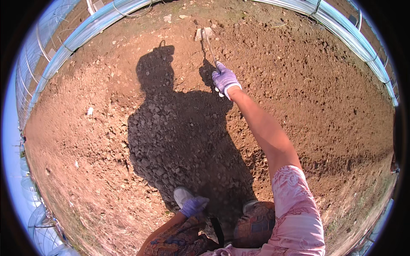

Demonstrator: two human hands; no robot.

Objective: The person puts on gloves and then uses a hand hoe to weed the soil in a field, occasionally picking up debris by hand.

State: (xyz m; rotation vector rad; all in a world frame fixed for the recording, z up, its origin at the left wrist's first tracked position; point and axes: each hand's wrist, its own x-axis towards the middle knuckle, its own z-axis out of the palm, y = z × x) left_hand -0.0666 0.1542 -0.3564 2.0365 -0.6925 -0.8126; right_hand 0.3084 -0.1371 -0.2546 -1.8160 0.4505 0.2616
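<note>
My right hand, in a purple and white knit glove, reaches far forward with the arm nearly straight. It grips the thin handle of what looks like a hand hoe. At the handle's far end, a pale flat blade rests on or close to the brown soil. My left hand, in a matching glove, is low by my left knee, next to a pale shoe. Its fingers look bent, but their inner side is hidden, so any hold is unclear.
My shadow covers cloddy soil ahead. Rolled plastic film on greenhouse hoops borders the plot at the far side. A white scrap lies to the left, and pale stones lie beyond the blade. Dry grass grows at lower right.
</note>
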